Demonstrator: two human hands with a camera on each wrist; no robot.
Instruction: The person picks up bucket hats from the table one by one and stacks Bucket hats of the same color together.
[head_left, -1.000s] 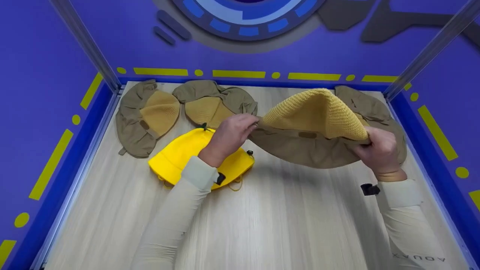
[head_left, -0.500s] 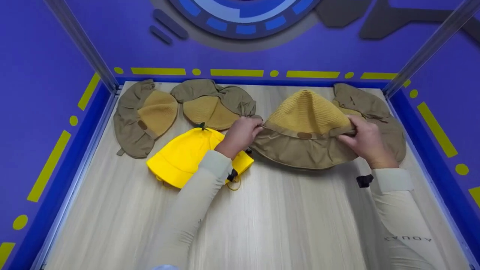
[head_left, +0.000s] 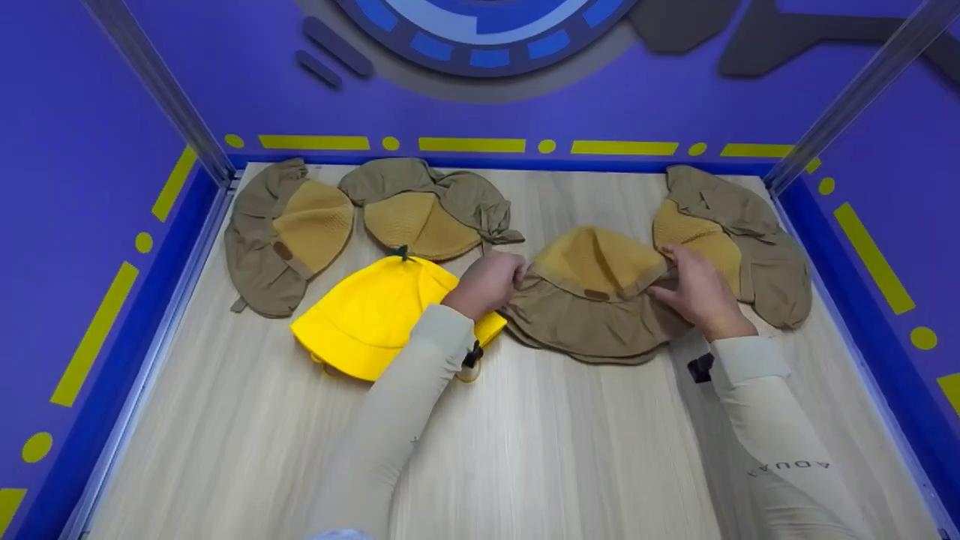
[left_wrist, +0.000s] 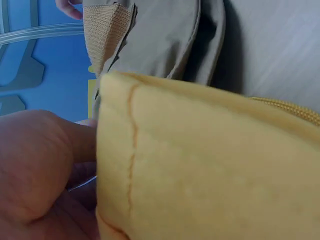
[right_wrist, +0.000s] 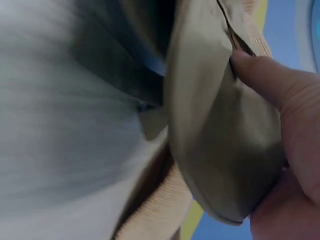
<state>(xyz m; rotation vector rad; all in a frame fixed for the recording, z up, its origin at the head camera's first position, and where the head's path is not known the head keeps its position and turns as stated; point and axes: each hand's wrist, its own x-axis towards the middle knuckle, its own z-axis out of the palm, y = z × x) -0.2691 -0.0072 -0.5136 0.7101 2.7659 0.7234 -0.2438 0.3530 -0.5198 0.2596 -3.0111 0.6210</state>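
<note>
A sun hat (head_left: 592, 322) with a mustard knit crown and wide khaki brim lies low over the table, crown toward the back wall. My left hand (head_left: 489, 283) pinches its left edge. On its right side, my right hand (head_left: 703, 295) grips the brim, thumb in front; the right wrist view shows the thumb (right_wrist: 265, 75) pressed on the khaki cloth. Under my left forearm sits a bright yellow hat (head_left: 367, 315) with a small green stem, its right part covered by the wrist. That yellow cloth (left_wrist: 210, 160) fills much of the left wrist view and hides the left fingertips.
Similar khaki hats lie around: one at the far left (head_left: 259, 247), one at the back (head_left: 427, 225), and one at the right (head_left: 772, 255) beside my right hand. Blue-purple walls (head_left: 480, 112) with metal corner posts enclose the pale wooden table (head_left: 555, 450).
The held hat has come down toward the table and nearer to me, its crown now flatter. My right hand has moved left; my left hand has shifted slightly right and down.
</note>
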